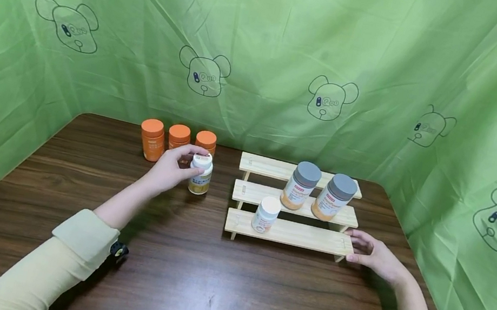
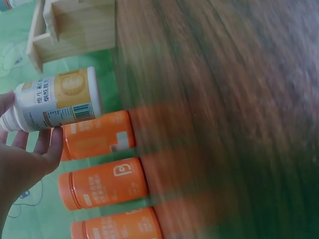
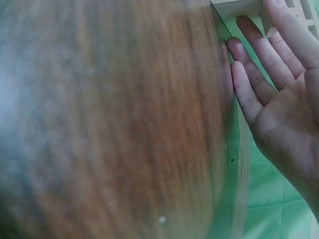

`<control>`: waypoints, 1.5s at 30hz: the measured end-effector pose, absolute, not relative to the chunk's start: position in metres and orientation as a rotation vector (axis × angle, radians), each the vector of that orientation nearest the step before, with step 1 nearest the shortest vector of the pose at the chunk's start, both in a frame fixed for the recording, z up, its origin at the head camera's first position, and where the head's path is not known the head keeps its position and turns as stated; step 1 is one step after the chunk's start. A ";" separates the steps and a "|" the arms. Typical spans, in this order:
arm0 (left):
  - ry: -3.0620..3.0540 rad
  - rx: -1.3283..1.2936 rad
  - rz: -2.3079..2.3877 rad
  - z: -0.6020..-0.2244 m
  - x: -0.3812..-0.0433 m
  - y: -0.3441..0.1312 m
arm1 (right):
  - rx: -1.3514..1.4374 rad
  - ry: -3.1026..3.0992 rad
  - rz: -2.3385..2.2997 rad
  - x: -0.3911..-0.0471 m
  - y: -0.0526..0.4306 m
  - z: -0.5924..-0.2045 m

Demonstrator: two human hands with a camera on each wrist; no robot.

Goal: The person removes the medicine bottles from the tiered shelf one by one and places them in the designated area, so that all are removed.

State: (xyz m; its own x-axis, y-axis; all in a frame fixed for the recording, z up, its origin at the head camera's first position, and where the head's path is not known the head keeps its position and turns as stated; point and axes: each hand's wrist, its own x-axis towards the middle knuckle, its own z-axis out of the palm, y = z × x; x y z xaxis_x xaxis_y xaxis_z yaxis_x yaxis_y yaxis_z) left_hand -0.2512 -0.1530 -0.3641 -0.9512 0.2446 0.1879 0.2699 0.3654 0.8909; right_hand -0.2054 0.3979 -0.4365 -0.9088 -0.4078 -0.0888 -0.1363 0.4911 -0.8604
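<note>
Left of the three-tier wooden rack [image 1: 304, 235], the left hand [image 1: 167, 170] holds a white bottle with a gold-banded label [image 1: 199, 184], thumb and fingers clamped around its top; the left wrist view shows its base raised off the dark wooden table [image 1: 207, 285]. Farther left of the rack, behind that bottle, three orange bottles [image 1: 152, 142] stand in a row. At the rack's right end, the right hand [image 1: 376, 257] touches the bottom step with its thumb, its fingers apart and nearly straight. On the rack's bottom step, toward its left end, stands a small white bottle [image 1: 263, 220]; on its middle step, right of centre, stand two grey-lidded jars [image 1: 299, 190]. Behind the rack hangs a green curtain [image 1: 271, 21] printed with cartoon heads.
</note>
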 end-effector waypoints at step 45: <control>-2.625 -0.567 -1.608 -0.385 -0.281 -0.161 | -0.473 2.445 -1.398 -0.206 0.398 -0.438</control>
State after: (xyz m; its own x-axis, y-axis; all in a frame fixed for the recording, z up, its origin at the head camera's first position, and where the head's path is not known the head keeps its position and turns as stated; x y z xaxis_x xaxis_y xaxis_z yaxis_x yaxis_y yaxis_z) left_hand -0.2806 -0.1612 -0.3850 -0.9342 0.2984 0.1954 0.3097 0.4067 0.8594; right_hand -0.2056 0.3984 -0.4379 -0.9057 -0.4158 -0.0828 -0.1396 0.4768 -0.8679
